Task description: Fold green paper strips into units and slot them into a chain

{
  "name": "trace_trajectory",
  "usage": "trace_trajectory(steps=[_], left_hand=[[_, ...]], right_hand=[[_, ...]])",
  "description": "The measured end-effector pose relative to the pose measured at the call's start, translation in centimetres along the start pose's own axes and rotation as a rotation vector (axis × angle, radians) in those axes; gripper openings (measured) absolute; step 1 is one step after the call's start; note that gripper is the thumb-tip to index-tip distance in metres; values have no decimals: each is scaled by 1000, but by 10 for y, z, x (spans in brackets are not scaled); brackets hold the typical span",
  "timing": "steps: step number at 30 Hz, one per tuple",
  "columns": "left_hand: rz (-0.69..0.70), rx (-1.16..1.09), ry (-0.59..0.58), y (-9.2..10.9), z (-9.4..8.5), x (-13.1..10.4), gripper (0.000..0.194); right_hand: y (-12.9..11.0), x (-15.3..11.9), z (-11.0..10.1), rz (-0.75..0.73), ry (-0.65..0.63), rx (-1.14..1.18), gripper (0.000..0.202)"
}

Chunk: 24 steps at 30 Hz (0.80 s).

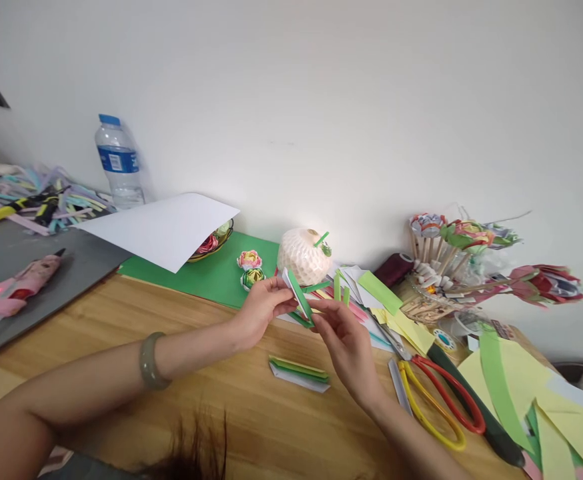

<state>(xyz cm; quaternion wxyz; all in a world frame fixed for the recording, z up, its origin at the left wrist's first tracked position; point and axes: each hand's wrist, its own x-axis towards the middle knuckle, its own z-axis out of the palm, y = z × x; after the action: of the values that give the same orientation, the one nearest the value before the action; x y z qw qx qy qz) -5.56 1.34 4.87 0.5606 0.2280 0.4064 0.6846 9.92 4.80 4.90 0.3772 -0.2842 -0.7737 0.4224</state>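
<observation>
Between my two hands is a folded strip of green and white paper (298, 293), held up over the table and slanting down to the right. My left hand (263, 308) pinches its upper left end. The fingers of my right hand (342, 337) close on its lower right end. Below them on the wood lies another folded paper piece (299, 375) in green, yellow and white layers. Just behind my hands sits a round white bundle in foam netting (305, 257). Two small paper flowers (250, 268) rest beside it on a green sheet (171, 283).
Scissors (436, 393) with red and yellow handles lie at the right among paper scraps (511, 373). A holder of sticks and paper flowers (424, 293) stands behind. At the left are a white sheet (166, 227), a water bottle (118, 163) and a pink glue gun (21, 287).
</observation>
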Motion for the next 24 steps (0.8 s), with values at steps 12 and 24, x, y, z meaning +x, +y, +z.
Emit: trace_trajectory(steps=[12, 24], left_hand=[[-35, 222, -178, -5, -2, -4, 23], [-59, 260, -107, -9, -7, 0, 29]], right_hand=[[3, 0, 12, 386, -73, 442, 22], [31, 36, -54, 295, 111, -755, 25]])
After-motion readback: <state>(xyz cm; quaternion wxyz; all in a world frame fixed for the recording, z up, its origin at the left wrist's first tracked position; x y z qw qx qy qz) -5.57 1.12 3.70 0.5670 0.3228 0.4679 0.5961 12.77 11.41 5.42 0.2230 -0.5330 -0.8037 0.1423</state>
